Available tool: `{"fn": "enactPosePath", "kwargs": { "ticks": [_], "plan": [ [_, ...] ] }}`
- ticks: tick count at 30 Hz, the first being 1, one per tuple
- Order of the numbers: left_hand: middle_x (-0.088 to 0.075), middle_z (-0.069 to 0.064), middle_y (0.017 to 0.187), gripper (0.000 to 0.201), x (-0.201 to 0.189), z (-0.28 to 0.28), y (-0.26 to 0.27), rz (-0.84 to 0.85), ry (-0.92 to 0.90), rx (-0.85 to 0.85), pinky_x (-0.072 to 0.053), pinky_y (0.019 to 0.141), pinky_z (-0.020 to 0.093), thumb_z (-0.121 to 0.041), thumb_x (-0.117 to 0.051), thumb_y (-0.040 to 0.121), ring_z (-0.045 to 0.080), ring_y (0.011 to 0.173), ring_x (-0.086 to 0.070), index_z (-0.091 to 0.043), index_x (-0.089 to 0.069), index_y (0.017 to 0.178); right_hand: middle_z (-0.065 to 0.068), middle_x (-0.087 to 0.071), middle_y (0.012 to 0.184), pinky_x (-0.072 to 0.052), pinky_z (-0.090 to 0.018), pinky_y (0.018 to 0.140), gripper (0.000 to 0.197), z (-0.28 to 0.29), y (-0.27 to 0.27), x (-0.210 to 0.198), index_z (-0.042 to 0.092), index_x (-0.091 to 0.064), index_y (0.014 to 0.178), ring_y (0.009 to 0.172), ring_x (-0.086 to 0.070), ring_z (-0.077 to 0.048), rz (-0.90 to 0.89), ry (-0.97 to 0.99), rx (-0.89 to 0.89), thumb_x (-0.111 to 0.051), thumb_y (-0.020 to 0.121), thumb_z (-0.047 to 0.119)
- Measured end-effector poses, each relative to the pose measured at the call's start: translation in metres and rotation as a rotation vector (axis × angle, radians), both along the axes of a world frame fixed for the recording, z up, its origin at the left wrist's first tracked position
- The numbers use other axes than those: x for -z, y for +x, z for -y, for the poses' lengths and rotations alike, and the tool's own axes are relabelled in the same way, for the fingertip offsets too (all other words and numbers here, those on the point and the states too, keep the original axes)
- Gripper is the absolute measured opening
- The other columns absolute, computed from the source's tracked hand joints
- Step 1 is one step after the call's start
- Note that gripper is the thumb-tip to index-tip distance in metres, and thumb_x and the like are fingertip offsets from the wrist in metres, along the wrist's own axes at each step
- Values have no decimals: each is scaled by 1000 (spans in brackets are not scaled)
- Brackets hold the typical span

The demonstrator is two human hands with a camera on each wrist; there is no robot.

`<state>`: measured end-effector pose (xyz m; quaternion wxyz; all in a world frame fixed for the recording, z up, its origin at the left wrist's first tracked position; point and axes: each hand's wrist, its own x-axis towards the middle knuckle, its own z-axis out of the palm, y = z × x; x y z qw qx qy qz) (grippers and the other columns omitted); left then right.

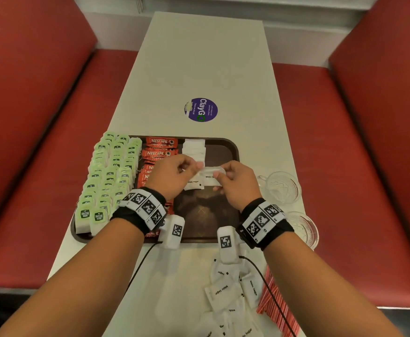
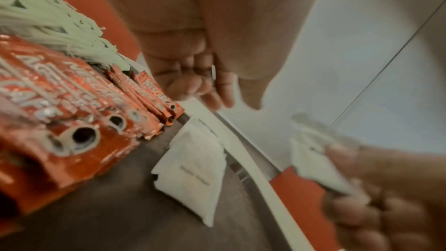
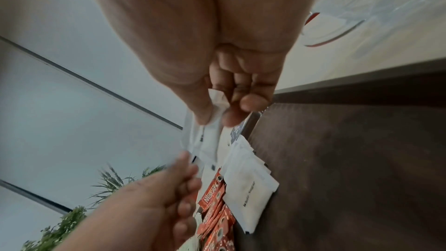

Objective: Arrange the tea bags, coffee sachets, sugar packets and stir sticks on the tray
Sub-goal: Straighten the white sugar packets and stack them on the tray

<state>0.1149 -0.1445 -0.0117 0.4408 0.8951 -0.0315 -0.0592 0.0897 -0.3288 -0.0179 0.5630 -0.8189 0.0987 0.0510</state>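
A brown tray holds rows of green tea bags at its left, red coffee sachets beside them, then a column of white sugar packets. Both hands hover over the tray's middle. My right hand pinches a few white sugar packets between thumb and fingers. My left hand pinches their other edge. Just below them lies the nearest sugar packet of the column. Loose sugar packets and red-striped stir sticks lie on the table in front of the tray.
Two glass cups stand right of the tray by the table edge. A purple round sticker marks the table beyond the tray. Red benches flank the narrow table. The tray's right half shows bare brown surface.
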Motion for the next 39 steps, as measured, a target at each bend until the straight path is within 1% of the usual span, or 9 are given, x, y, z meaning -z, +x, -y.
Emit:
{"fn": "enactPosePath", "kwargs": {
  "ticks": [3,7,10,13,17,23,28,32,39],
  "plan": [
    [-66,-10,85,18,3,-2,-4,1,-20,91,-51,72,22,-33,-74,87,7,76,-60,-24,-73,103,-8,-73,88,-57,-27,55,9,-9,1,-3,11,-58,97,63,-73,-20,-26,37,-51,-55,102,18],
    [-68,-6,83,10,9,-8,1,-18,83,62,-47,68,22,-27,-76,86,8,77,-60,-24,-73,96,-3,-71,90,-61,-38,71,11,-14,6,7,20,-57,97,70,-72,-19,-80,-89,-119,-48,103,21],
    [-67,-10,79,10,14,-10,4,-127,262,73,-43,62,19,-31,-78,83,4,74,-61,-25,-72,88,-3,-68,114,-53,-37,94,21,-13,8,18,19,-59,120,101,-66,-19,-133,-266,-161,-48,102,18],
    [-68,-9,78,10,21,-7,8,-182,343,48,-54,73,30,-31,-79,82,10,77,-65,-25,-71,81,-7,-60,134,-44,-33,104,35,-12,8,20,12,-56,136,121,-58,-24,-195,-425,-271,-48,102,16],
    [-66,-8,82,17,28,-5,11,-154,426,-16,-56,78,37,-37,-79,81,14,81,-63,-27,-65,84,-12,-66,121,-46,-31,95,33,-13,6,23,5,-61,129,112,-62,-28,-215,-489,-386,-48,101,15],
    [-60,-8,96,58,28,-3,1,-141,574,11,-53,84,40,-49,-90,60,18,94,-57,-30,-54,101,-13,-66,98,-49,-33,83,23,-18,11,30,2,-64,111,96,-64,-32,-233,-502,-445,-49,99,14],
    [-63,-1,112,57,27,2,2,-122,643,35,-47,94,41,-45,-87,68,22,111,-51,-23,-61,113,-8,-60,88,-47,-33,75,12,-25,17,30,11,-62,97,82,-58,-25,-228,-508,-465,-50,99,13],
    [-65,1,112,55,30,3,7,-103,645,52,-48,95,41,-45,-86,70,23,112,-53,-21,-64,115,-16,-62,107,-50,-33,73,20,-29,22,33,3,-62,108,90,-63,-30,-236,-547,-485,-50,98,15],
    [-59,-1,120,62,22,1,3,-39,624,59,-48,95,40,-45,-85,70,22,112,-53,-25,-55,120,-17,-65,111,-51,-34,80,22,-25,15,24,6,-60,116,95,-64,-31,-242,-564,-446,-52,98,15]
  ]
}}
